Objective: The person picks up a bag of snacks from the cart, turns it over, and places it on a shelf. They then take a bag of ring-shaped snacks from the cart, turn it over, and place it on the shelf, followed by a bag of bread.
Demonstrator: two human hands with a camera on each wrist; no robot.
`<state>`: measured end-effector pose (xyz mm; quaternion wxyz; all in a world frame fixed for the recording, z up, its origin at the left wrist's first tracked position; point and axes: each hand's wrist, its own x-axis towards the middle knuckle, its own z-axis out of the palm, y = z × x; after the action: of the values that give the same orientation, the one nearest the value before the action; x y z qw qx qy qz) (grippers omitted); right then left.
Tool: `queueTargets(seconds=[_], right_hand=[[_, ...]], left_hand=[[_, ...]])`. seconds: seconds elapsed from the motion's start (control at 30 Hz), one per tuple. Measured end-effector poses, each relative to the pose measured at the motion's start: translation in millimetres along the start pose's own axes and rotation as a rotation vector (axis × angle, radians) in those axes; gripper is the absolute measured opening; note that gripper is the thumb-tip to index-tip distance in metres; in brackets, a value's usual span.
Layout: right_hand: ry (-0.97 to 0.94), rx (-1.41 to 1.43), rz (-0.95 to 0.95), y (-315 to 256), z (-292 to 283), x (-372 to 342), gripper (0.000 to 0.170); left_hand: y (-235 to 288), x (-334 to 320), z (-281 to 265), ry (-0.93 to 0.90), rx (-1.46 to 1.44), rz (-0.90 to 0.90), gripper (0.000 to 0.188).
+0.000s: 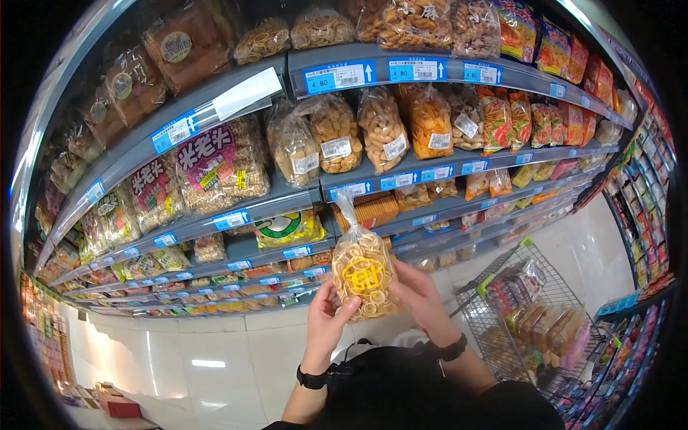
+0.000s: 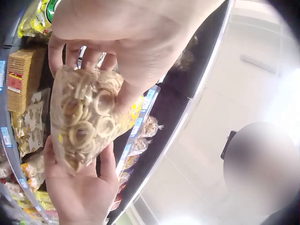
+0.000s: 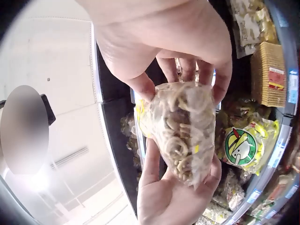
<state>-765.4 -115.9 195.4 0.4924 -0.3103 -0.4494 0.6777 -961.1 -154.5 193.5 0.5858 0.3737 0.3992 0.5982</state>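
A clear bag of ring-shaped snacks (image 1: 362, 276) with yellow printing and a twisted top stands upright between both hands, in front of the shelves. My left hand (image 1: 331, 315) grips its left side, thumb on the front and fingers behind. On the other side my right hand (image 1: 423, 297) holds it the same way. In the left wrist view the rings (image 2: 84, 122) show through the plastic near the bag's bottom. The right wrist view has the bag (image 3: 180, 136) between the two hands, fingers curled round its back.
Shelves with blue price labels (image 1: 337, 79) carry bagged snacks, among them pink-labelled rice snack bags (image 1: 215, 161) and a stack of square biscuits (image 1: 373, 211). A wire shopping cart (image 1: 487, 315) holding several packages stands at the right on the tiled floor (image 1: 222, 358).
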Motion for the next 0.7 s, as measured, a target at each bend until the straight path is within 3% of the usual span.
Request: queueTargets(seconds=[0.17,0.3,0.57,0.7], right_hand=[[-0.017,0.03,0.008,0.8,-4.1,0.8,0.053],[-0.107,-0.18,-0.169,7.1,-14.4,4.1,0.052],[-0.177,-0.159,-0.215,1.6,-16.7,0.8,0.048],[-0.2,-0.3,-0.205,-7.6,-15.5,-2.6,0.048]], left_hand=[[-2.7,0.3,-6.1,-0.029,0.087,0.078,0.065],[1.1,-1.0,-6.3,-0.038,0.209,0.105,0.072],[-4.7,-1.0,-10.6,-0.078,0.186,0.141,0.068],[-3.2,-2.4,-11.3,-0.069,0.189,0.131,0.064]])
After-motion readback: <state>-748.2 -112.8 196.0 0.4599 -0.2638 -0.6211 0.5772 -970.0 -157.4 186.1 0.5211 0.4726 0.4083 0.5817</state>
